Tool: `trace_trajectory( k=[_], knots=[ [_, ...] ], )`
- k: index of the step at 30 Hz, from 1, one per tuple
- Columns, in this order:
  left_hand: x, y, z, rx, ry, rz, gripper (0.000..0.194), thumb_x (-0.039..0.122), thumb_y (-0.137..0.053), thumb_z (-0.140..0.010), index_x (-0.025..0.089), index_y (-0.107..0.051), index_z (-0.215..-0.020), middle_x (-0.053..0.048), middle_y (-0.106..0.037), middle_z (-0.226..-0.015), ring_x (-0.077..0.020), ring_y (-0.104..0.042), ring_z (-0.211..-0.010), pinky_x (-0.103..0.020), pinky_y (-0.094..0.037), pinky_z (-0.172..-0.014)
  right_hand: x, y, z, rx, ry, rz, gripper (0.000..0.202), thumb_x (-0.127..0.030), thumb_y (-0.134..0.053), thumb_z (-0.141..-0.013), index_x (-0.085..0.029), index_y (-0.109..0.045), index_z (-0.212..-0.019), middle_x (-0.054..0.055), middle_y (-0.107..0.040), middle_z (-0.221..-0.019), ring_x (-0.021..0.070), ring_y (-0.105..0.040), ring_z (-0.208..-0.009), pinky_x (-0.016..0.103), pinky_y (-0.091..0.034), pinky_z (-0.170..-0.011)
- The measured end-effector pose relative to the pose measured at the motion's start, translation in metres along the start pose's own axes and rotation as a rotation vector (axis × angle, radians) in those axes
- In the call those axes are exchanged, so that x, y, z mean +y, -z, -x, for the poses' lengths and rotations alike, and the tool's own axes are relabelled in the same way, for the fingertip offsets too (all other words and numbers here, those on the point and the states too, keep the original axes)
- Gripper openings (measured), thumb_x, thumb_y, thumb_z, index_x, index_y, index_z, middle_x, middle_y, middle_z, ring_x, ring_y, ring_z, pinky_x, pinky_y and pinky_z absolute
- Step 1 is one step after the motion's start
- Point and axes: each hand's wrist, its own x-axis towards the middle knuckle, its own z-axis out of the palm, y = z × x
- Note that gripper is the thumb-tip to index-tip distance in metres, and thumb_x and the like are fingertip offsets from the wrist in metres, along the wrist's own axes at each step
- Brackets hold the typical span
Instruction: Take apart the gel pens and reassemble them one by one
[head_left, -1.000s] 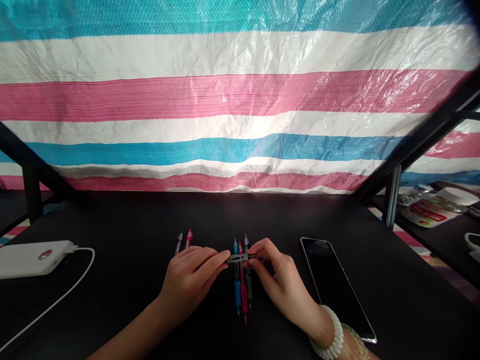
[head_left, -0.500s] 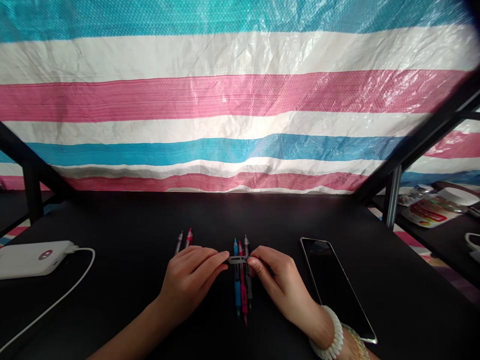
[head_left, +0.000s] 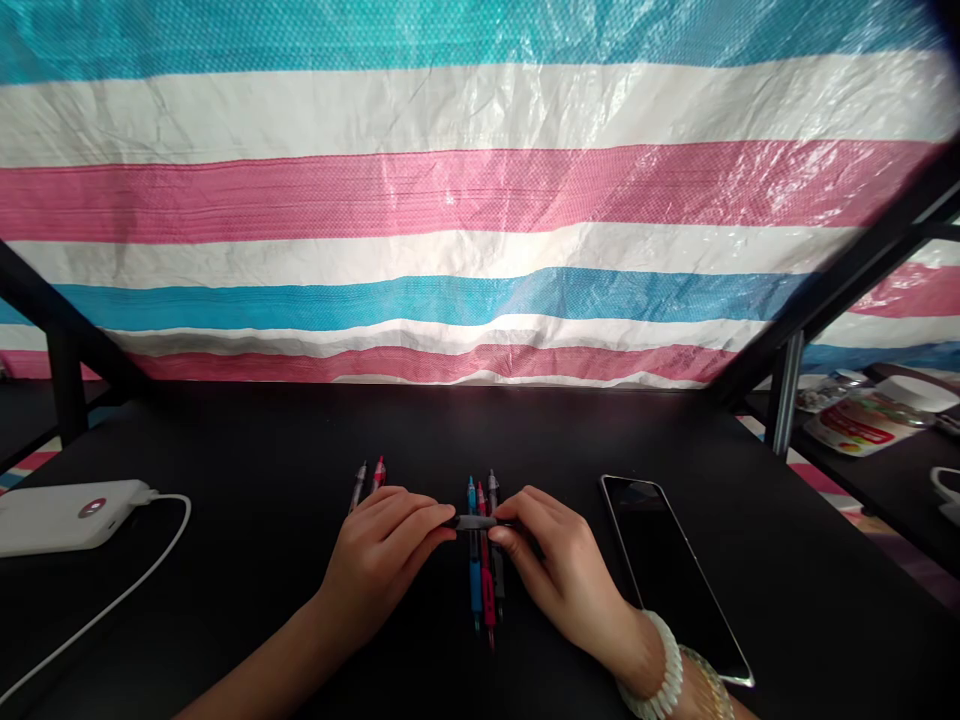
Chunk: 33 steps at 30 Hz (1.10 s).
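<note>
A dark grey pen (head_left: 472,522) lies level between my hands. Its left end is pinched by the fingertips of my left hand (head_left: 390,550), its right end by my right hand (head_left: 559,565). Beneath it, side by side on the black table, are a blue pen (head_left: 475,585), a pink pen (head_left: 487,590) and a grey-black pen (head_left: 493,487). Beyond my left hand, the tips of a clear-and-dark pen (head_left: 359,484) and a red pen (head_left: 379,470) show; their lower parts are hidden.
A phone (head_left: 675,570) lies right of my right hand. At the left is a white power bank (head_left: 67,518) with a white cable (head_left: 142,580). Black frame bars (head_left: 786,395) flank the table (head_left: 420,425); a striped sheet (head_left: 450,190) hangs behind. A labelled jar (head_left: 862,422) stands far right.
The held pen has turned about its length, so its middle shows a smoother grey face. My right fingertips have shifted slightly left; both hands otherwise stay nearly in place.
</note>
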Motion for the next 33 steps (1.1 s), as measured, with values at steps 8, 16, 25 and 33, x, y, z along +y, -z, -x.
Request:
trace_trajectory(
  k=[8,16,25,33],
  knots=[
    [0.0007,0.0012,0.0001,-0.006,-0.012,-0.031,0.018,0.014,-0.067,-0.087,0.019,-0.069,-0.104,-0.002,-0.074,-0.086,-0.0136,-0.068,-0.072,-0.031,-0.051,-0.075,0.0025,-0.0009,-0.0007,-0.024,0.004,0.032,0.029,-0.035,-0.044,-0.102,-0.021,-0.059,-0.082,0.002,-0.057,-0.07,0.0167,-0.052,-0.066,0.027,-0.04,-0.06],
    [0.0011,-0.0008,-0.0004,0.007,0.008,-0.036,0.016,0.012,-0.069,-0.085,0.018,-0.07,-0.1,-0.001,-0.074,-0.084,-0.0132,-0.068,-0.073,-0.032,-0.049,-0.077,0.003,-0.0029,-0.0003,0.019,0.046,0.05,0.01,-0.027,-0.051,-0.1,-0.022,-0.057,-0.094,0.004,-0.063,-0.083,0.0187,-0.058,-0.075,0.029,-0.042,-0.066],
    [0.0046,0.0014,-0.0008,0.014,0.01,-0.03,0.014,0.011,-0.071,-0.083,0.018,-0.07,-0.095,0.0,-0.073,-0.083,-0.013,-0.067,-0.072,-0.032,-0.047,-0.079,0.0009,-0.0014,0.0005,-0.014,0.045,0.065,0.02,-0.031,-0.047,-0.102,-0.021,-0.057,-0.088,0.003,-0.061,-0.076,0.0179,-0.053,-0.07,0.029,-0.039,-0.063],
    [0.0027,0.0011,0.0009,0.002,0.034,-0.031,0.015,0.008,-0.069,-0.084,0.018,-0.07,-0.096,-0.001,-0.073,-0.084,-0.0138,-0.067,-0.075,-0.033,-0.046,-0.082,0.002,-0.0032,0.0004,-0.012,0.11,0.093,0.014,-0.025,-0.048,-0.101,-0.02,-0.056,-0.091,0.003,-0.06,-0.077,0.0178,-0.051,-0.071,0.029,-0.037,-0.063]
  ],
)
